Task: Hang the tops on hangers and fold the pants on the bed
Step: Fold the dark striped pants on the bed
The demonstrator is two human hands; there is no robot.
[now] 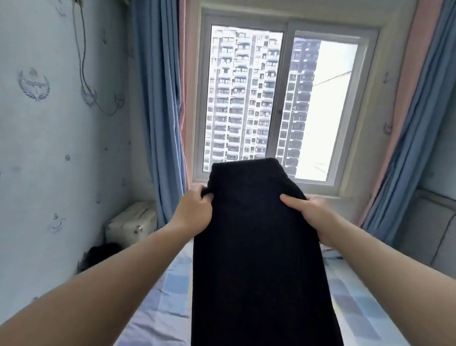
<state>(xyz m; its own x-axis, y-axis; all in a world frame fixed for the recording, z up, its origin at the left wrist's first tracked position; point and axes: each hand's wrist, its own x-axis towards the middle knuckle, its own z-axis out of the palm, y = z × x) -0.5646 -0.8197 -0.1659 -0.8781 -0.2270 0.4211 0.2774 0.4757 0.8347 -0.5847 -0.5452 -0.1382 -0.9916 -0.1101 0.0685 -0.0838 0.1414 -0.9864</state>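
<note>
A long black garment (260,252), apparently pants, hangs in front of me above the bed (169,301). My left hand (194,210) grips its upper left edge. On the opposite side my right hand (308,213) holds the upper right edge, thumb on the front of the cloth. Both arms are stretched forward. The top of the garment flops over behind my hands, and its lower end runs out of the bottom of the frame. No hangers or tops are in sight.
The bed has a blue and lilac checked sheet. A window (282,102) with blue and pink curtains (156,104) faces me. A white case (132,225) stands in the left corner by the wall. A padded headboard (436,234) lines the right side.
</note>
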